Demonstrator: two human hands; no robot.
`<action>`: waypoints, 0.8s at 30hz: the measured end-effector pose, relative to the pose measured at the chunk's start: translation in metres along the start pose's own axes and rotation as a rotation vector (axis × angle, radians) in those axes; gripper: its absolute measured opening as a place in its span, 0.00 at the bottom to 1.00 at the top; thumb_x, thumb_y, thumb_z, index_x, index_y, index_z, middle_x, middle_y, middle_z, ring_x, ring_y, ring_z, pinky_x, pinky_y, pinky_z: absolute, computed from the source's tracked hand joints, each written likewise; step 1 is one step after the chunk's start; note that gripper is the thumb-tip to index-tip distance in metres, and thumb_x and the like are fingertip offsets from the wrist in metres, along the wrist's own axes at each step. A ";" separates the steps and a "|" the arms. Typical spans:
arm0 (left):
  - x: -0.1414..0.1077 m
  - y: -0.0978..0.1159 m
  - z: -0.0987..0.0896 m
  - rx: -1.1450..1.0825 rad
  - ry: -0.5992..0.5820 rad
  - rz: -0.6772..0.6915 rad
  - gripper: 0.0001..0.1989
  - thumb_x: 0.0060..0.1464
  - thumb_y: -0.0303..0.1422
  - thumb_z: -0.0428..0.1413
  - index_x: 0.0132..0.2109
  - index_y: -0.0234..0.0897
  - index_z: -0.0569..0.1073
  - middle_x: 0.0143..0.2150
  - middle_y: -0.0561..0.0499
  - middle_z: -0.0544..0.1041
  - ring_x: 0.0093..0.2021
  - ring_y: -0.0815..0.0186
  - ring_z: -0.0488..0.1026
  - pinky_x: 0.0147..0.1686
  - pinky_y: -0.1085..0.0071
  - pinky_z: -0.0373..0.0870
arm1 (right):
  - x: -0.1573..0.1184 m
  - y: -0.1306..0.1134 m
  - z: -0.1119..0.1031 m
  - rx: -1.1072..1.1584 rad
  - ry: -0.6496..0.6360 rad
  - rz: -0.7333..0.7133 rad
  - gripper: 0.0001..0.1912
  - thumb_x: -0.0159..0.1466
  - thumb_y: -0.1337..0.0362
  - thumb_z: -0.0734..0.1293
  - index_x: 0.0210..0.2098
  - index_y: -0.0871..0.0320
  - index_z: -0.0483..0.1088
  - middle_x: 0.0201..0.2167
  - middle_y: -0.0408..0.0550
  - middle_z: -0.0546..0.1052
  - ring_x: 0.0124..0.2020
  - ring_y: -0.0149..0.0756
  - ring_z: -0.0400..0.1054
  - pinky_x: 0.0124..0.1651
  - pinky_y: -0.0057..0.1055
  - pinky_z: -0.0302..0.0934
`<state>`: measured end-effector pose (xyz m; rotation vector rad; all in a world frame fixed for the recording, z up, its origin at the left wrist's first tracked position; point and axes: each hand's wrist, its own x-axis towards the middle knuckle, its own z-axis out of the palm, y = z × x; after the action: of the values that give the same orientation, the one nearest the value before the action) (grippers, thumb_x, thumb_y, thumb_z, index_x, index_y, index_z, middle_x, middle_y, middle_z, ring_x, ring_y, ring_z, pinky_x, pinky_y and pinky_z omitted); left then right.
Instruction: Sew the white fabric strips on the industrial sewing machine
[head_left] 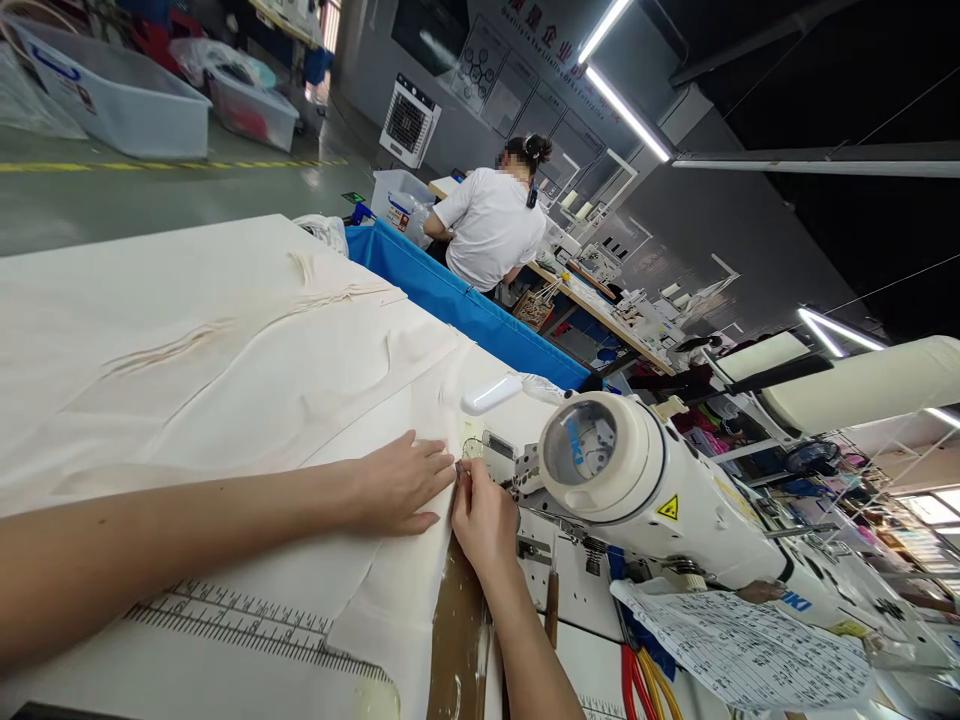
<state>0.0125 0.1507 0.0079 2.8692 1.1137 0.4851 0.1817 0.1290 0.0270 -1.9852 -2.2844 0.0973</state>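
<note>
Pale cream fabric (330, 400) lies spread over the white table, with stacked layers wrinkled toward its far side. My left hand (405, 484) rests flat on the fabric, palm down, with its fingers spread. Just right of it, my right hand (484, 510) is closed at the fabric's edge, thumb and fingers pinched together beside the sewing machine's needle area. What its fingertips hold is too small to make out. The white sewing machine (697, 510) has a round clear-covered head near my right hand.
A printed ruler scale (255, 625) runs along the near table. A written paper sheet (750, 640) hangs by the machine. Beyond the table are a blue fabric trough (450, 300) and a seated person in white (491, 225). Plastic bins (120, 95) stand far left.
</note>
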 end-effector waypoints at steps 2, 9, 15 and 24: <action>0.000 0.001 0.001 0.020 -0.006 0.078 0.18 0.60 0.44 0.54 0.51 0.37 0.71 0.52 0.40 0.74 0.58 0.50 0.65 0.51 0.59 0.63 | 0.000 0.001 0.000 0.010 -0.002 0.005 0.11 0.71 0.67 0.55 0.46 0.57 0.68 0.35 0.47 0.82 0.35 0.39 0.77 0.30 0.27 0.54; 0.000 0.009 -0.004 0.159 -0.075 0.093 0.18 0.62 0.42 0.54 0.51 0.32 0.72 0.56 0.36 0.72 0.58 0.46 0.65 0.50 0.55 0.64 | 0.002 0.003 -0.001 0.030 -0.015 -0.002 0.12 0.72 0.67 0.55 0.47 0.56 0.68 0.36 0.47 0.82 0.36 0.40 0.77 0.30 0.28 0.52; 0.002 0.015 -0.010 0.131 -0.141 0.046 0.13 0.62 0.39 0.54 0.46 0.32 0.72 0.54 0.36 0.73 0.55 0.49 0.68 0.47 0.57 0.67 | 0.001 0.003 -0.002 0.040 -0.017 -0.014 0.12 0.72 0.67 0.56 0.48 0.55 0.68 0.36 0.46 0.82 0.35 0.39 0.77 0.30 0.28 0.52; 0.002 0.015 -0.006 0.140 -0.142 0.035 0.19 0.62 0.41 0.52 0.53 0.30 0.70 0.54 0.36 0.73 0.54 0.50 0.67 0.48 0.58 0.66 | 0.001 0.004 -0.001 0.038 -0.008 -0.009 0.12 0.72 0.66 0.56 0.49 0.54 0.69 0.35 0.46 0.82 0.35 0.39 0.77 0.30 0.29 0.51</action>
<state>0.0219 0.1398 0.0165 2.9897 1.1189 0.2077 0.1851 0.1307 0.0272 -1.9593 -2.2787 0.1478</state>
